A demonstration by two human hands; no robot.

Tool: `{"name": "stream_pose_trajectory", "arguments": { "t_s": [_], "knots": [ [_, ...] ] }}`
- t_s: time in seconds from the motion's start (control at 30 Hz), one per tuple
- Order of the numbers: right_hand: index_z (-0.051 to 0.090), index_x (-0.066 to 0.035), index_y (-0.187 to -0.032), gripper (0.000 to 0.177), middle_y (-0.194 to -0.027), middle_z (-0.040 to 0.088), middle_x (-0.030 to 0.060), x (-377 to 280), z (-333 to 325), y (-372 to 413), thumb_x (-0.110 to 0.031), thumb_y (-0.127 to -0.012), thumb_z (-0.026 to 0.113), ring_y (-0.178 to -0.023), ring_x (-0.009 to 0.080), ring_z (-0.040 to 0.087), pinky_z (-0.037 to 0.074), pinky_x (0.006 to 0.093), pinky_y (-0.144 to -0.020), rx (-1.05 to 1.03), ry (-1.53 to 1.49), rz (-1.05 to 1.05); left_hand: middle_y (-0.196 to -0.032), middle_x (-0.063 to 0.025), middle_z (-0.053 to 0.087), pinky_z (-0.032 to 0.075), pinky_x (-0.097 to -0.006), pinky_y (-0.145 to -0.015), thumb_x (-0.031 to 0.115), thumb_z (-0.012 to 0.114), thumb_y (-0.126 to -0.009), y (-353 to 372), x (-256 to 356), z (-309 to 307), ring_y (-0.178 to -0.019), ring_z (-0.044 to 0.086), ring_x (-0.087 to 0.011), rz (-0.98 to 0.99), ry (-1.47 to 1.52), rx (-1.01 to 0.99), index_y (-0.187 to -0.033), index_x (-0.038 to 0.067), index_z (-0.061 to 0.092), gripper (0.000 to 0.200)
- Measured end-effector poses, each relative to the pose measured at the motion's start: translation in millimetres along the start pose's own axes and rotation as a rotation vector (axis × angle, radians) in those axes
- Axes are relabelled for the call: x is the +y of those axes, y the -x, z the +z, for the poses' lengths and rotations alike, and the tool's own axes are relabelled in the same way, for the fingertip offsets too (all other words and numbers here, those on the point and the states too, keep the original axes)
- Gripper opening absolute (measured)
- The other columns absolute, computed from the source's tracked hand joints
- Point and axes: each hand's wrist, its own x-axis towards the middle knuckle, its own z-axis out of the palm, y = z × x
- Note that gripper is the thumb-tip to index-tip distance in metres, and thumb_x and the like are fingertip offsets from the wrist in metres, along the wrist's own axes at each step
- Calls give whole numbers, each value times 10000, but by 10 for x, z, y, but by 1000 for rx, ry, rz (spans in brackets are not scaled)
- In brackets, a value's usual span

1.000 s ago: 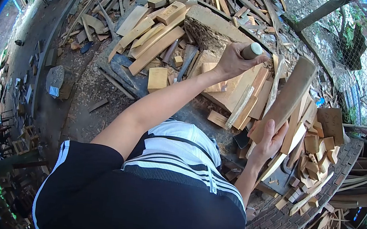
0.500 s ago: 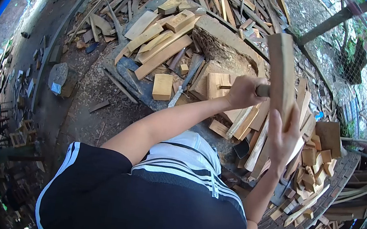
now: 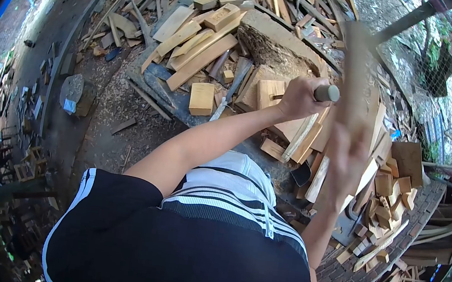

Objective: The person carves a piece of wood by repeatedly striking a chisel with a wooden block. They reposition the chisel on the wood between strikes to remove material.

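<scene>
My left hand (image 3: 301,96) is closed around a chisel (image 3: 328,93) whose round handle end sticks out to the right. The chisel's dark blade points left at a pale wooden block (image 3: 269,90); exactly where the tip meets it is hard to make out. My right hand (image 3: 347,153), smeared by motion, is wrapped round the lower part of a long, thick wooden bat (image 3: 356,78). The bat stands just right of the chisel's handle end, with a small gap between them. Another squared wooden block (image 3: 202,98) sits to the left of my left forearm.
Stacked wood offcuts (image 3: 203,53) lie at the back left of the work surface, beside a hollowed, rough log (image 3: 265,47). Many small cut blocks (image 3: 391,200) are heaped at the right. A stump (image 3: 77,94) stands on the ground at far left.
The bat has moved right and away from the chisel's handle end, which now shows fully. My left hand has stayed nearly in place on the chisel.
</scene>
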Motion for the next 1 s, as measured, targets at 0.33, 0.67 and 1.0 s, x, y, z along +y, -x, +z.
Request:
{"name": "stream_pose_trajectory", "arguments": {
  "t_s": [0.33, 0.67, 1.0],
  "knots": [
    [473, 5, -1343, 502, -1185, 599, 144, 267, 101, 168, -289, -958, 602, -1067, 206, 565, 427, 335, -949, 118, -132, 70, -571, 45, 556, 399, -263, -435, 290, 746, -863, -325, -294, -391, -455, 490, -51, -211, 191, 329, -690, 72, 585, 321],
    [453, 29, -1356, 520, -1205, 579, 142, 611, -38, 521, -294, -972, 593, -1097, 209, 544, 412, 325, -965, 92, -137, 244, -562, 10, 467, 464, -253, -439, 434, 668, -904, -476, -393, -883, -452, 457, -60, -426, 689, 515, -728, 112, 470, 417],
    [460, 35, -1333, 516, -1181, 581, 146, 568, 17, 561, -319, -978, 582, -1082, 208, 542, 420, 321, -949, 84, -138, 276, -629, -19, 556, 519, -247, -432, 458, 683, -886, -416, -405, -558, -477, 571, -89, -171, 350, 339, -874, 2, 588, 466]
  ]
}}
